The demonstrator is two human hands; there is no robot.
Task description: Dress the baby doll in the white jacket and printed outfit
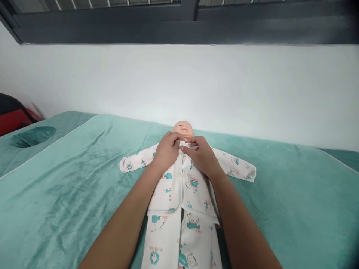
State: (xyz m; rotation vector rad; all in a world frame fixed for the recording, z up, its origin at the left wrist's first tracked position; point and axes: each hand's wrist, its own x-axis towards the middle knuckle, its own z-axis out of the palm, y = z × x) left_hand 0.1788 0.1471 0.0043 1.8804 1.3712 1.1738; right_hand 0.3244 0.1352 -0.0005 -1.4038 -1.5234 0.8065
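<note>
A baby doll (183, 127) lies on its back, its head toward the wall. It wears a white printed baby jacket (171, 190) with both sleeves spread out to the sides. Below the jacket's hem are matching printed trousers (162, 239). At the collar, just under the doll's chin, my left hand (167, 149) pinches the jacket's front edge. Opposite it, my right hand (200, 152) pinches the other side of the collar, thumb and forefinger together. The exact spot between my fingertips is partly hidden. Lower down, the jacket's front edges lie close together, parting near the hem.
A green plush cover (84, 186) spreads under the doll, with a round hole (33, 136) at the far left. Behind stands a white wall (179, 82) below a dark window frame (112, 28). A red and black object (14, 116) sits at the left edge.
</note>
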